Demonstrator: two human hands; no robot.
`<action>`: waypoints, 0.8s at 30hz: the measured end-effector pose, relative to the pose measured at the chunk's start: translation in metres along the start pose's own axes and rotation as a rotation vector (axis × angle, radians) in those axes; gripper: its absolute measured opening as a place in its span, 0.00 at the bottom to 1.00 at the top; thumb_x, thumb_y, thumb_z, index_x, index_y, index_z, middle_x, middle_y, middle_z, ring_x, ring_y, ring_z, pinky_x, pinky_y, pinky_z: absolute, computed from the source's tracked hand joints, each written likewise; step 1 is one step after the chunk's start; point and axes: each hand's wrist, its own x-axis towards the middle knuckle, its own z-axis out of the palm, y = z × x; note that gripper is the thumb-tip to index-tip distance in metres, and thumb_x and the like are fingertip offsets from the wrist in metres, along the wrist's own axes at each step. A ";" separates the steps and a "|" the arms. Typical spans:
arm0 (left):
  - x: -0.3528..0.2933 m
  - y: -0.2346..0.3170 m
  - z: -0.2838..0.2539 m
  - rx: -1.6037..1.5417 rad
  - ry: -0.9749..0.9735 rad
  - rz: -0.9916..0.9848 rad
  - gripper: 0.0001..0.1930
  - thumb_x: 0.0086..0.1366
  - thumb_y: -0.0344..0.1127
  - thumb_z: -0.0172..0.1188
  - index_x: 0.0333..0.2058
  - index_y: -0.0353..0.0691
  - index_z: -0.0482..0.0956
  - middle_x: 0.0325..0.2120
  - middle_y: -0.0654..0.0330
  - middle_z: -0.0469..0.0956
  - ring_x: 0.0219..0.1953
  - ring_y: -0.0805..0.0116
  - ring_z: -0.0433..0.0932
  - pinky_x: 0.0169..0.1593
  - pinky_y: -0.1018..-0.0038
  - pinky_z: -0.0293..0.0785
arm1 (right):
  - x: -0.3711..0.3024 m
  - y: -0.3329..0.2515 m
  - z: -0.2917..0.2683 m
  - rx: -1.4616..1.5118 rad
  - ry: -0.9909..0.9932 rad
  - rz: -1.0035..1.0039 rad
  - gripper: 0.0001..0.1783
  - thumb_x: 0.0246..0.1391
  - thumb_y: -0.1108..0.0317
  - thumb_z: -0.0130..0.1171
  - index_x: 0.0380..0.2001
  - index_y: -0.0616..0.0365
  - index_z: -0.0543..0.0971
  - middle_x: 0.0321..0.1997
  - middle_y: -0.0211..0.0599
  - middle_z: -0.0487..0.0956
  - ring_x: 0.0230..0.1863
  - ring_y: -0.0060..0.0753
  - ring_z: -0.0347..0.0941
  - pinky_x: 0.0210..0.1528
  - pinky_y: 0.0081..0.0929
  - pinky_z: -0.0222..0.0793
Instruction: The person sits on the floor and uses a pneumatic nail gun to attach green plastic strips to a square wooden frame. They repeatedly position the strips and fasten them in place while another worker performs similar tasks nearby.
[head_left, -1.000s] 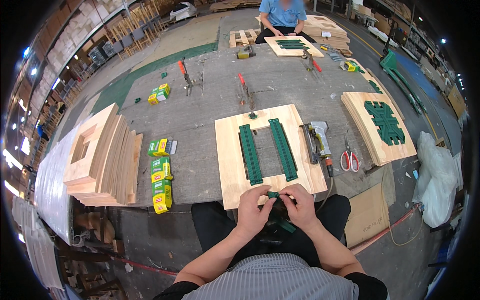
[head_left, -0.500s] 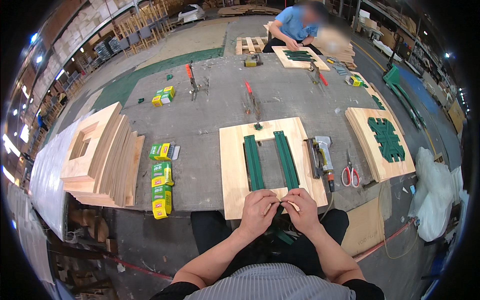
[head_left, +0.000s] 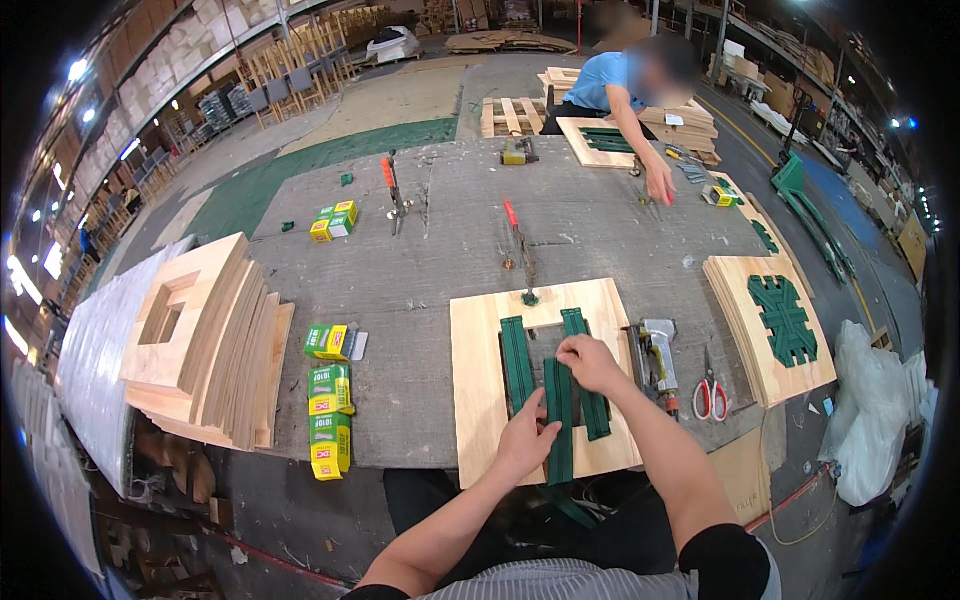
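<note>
A long green strip point(head_left: 560, 440) lies upright across the opening of a light wooden panel point(head_left: 477, 400) in front of me. My left hand point(head_left: 525, 437) grips its left edge around the middle, thumb over its face. With its fingers closed, my right hand point(head_left: 588, 364) pinches the strip's far end. Along the sides of the cut-out sit a left green strip point(head_left: 518, 360) and a right green strip point(head_left: 597, 412), the latter partly covered by my right hand. Another green piece point(head_left: 568, 508) shows below the panel's near edge, over my lap.
Right of the panel lie a pneumatic stapler point(head_left: 657, 362) and red-handled scissors point(head_left: 711, 392). A red-handled clamp point(head_left: 518, 240) stands at the panel's far edge. Yellow-green boxes point(head_left: 330, 390) and stacked wooden frames point(head_left: 215, 340) are left; stacked panels point(head_left: 722, 310) are right. A co-worker's arm point(head_left: 645, 145) reaches across.
My hands have moved from the panel's near edge up over its opening, bringing the green strip with them. The co-worker has stretched an arm toward the clamp on the table.
</note>
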 end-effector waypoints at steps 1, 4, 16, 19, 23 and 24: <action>-0.002 -0.001 0.000 0.027 0.010 0.027 0.33 0.67 0.36 0.66 0.67 0.36 0.66 0.45 0.50 0.82 0.36 0.63 0.83 0.44 0.68 0.79 | 0.018 0.007 0.001 -0.034 -0.016 0.048 0.07 0.58 0.67 0.65 0.37 0.58 0.85 0.39 0.48 0.81 0.44 0.52 0.80 0.48 0.44 0.75; 0.002 -0.005 -0.004 0.171 0.091 0.191 0.28 0.67 0.34 0.65 0.64 0.35 0.71 0.49 0.47 0.79 0.46 0.53 0.81 0.51 0.61 0.78 | 0.065 0.024 0.006 -0.106 -0.052 0.083 0.07 0.58 0.66 0.66 0.37 0.57 0.86 0.40 0.49 0.82 0.45 0.52 0.80 0.51 0.43 0.75; 0.103 -0.016 -0.006 0.621 0.221 0.485 0.25 0.69 0.38 0.62 0.62 0.36 0.73 0.64 0.48 0.71 0.68 0.35 0.63 0.71 0.46 0.59 | 0.117 0.041 0.018 -0.167 -0.047 0.118 0.09 0.55 0.62 0.69 0.36 0.54 0.87 0.43 0.44 0.83 0.47 0.49 0.81 0.51 0.43 0.76; 0.133 -0.021 -0.005 0.740 0.195 0.448 0.29 0.72 0.44 0.59 0.66 0.37 0.70 0.70 0.50 0.65 0.73 0.35 0.56 0.74 0.42 0.50 | 0.121 0.036 0.017 -0.147 -0.041 0.142 0.10 0.54 0.61 0.70 0.35 0.54 0.87 0.42 0.43 0.83 0.46 0.48 0.81 0.50 0.43 0.76; 0.149 -0.027 -0.001 0.846 0.186 0.382 0.32 0.74 0.50 0.53 0.69 0.39 0.67 0.73 0.54 0.61 0.76 0.39 0.52 0.76 0.42 0.44 | 0.123 0.034 0.016 -0.140 -0.049 0.148 0.11 0.53 0.61 0.70 0.35 0.55 0.86 0.41 0.44 0.83 0.45 0.48 0.81 0.49 0.43 0.76; 0.149 -0.027 0.001 0.854 0.184 0.375 0.32 0.74 0.51 0.52 0.70 0.39 0.66 0.73 0.55 0.60 0.76 0.40 0.51 0.76 0.42 0.43 | 0.122 0.036 0.016 -0.148 -0.050 0.148 0.11 0.53 0.61 0.71 0.35 0.55 0.86 0.40 0.44 0.84 0.45 0.48 0.81 0.49 0.43 0.76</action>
